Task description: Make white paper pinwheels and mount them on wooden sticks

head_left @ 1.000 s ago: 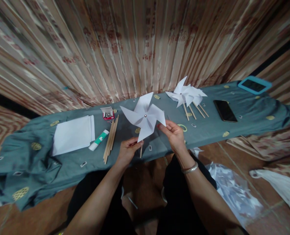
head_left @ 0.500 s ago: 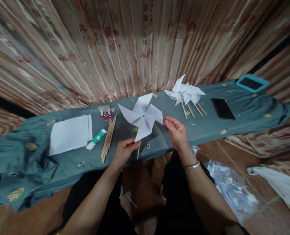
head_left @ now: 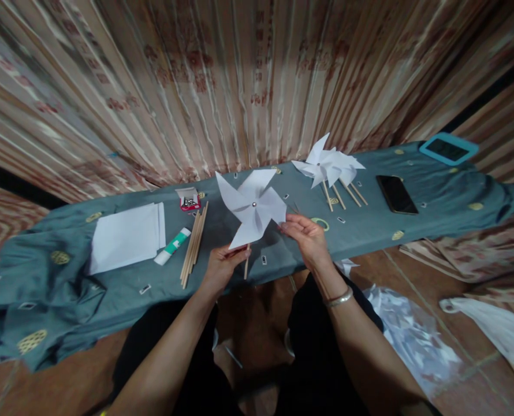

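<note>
A white paper pinwheel [head_left: 263, 208] with a silver pin at its centre is held up over the table. Below the blades, my left hand [head_left: 223, 267] is closed around its wooden stick [head_left: 247, 266]. My right hand [head_left: 308, 236] has its fingers and thumb pinched at the lower right blade. Behind that hand lie scissors with a yellow-green handle [head_left: 321, 223], partly covered. Left of the pinwheel are several loose wooden sticks [head_left: 195, 245], a green and white glue stick [head_left: 172, 247] and a small red box [head_left: 190, 201] of metal pins.
A stack of white paper [head_left: 125, 240] lies at left on the green cloth. Several finished pinwheels [head_left: 326, 164] lie at the back right, near a black phone [head_left: 396, 194] and a blue-framed device [head_left: 449, 148]. On the floor sits a clear bag of paper scraps [head_left: 413, 329].
The pinwheel's blades have turned a little clockwise. My right hand has shifted slightly down and left, and more of the scissors shows behind it. My left hand keeps its grip on the stick.
</note>
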### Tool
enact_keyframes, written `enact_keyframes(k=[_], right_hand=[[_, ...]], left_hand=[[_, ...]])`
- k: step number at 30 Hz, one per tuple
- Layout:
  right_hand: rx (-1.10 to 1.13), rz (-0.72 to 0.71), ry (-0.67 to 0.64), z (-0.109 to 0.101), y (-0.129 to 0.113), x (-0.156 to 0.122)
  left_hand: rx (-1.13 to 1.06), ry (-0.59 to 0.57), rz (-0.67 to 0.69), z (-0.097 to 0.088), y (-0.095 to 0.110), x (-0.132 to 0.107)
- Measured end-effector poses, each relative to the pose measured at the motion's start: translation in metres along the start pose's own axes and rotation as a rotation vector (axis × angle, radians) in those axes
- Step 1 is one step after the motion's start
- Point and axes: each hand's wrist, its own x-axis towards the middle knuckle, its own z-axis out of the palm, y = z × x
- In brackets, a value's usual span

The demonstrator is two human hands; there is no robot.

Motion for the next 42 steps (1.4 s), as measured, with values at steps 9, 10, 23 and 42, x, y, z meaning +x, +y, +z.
enact_keyframes(k=[9, 10, 23, 42], right_hand=[[0.005, 0.083, -0.128, 0.014, 0.002, -0.017], [0.008, 0.101, -0.144, 0.015, 0.002, -0.018], [0.03, 0.124, -0.429, 0.035, 0.003, -0.033], [-0.038, -0.178, -0.016, -0.015, -0.005, 0.014]], left_hand=[[-0.022, 0.027, 0.027, 0.001, -0.006, 0.005], [-0.021, 0.029, 0.029, 0.001, -0.006, 0.005], [0.015, -0.001, 0.051, 0.005, -0.003, 0.003], [0.086, -0.084, -0.014, 0.001, 0.002, -0.007]])
